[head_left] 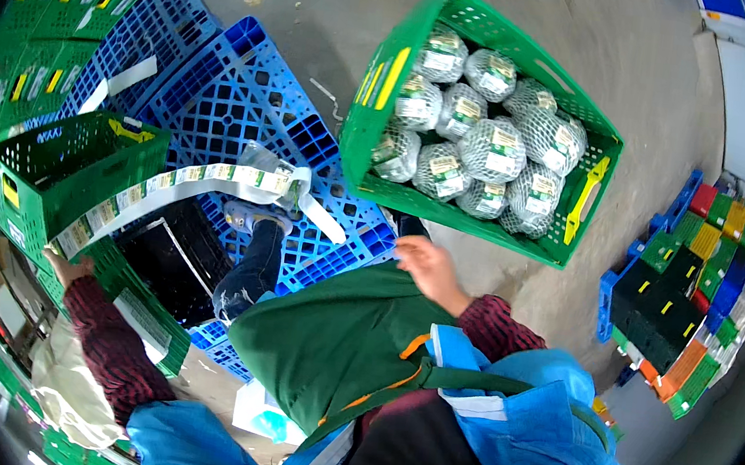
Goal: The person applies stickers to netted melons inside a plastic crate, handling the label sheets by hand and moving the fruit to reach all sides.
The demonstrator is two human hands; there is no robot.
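Note:
At the left, my left hand is closed on the lower end of a long strip of printed labels, beside a green crate. The strip arches up and right to a curled end above the blue pallet, over my shoe. My right hand hovers at the middle, with loosely bent fingers apart and nothing visible in them. Just beyond it a green crate holds several round items in white foam netting, each with a label.
Blue plastic pallets lie ahead and left. An open green crate and a black crate are at the left, with stacked green crates behind. Mixed coloured crates stand on a blue pallet at the right.

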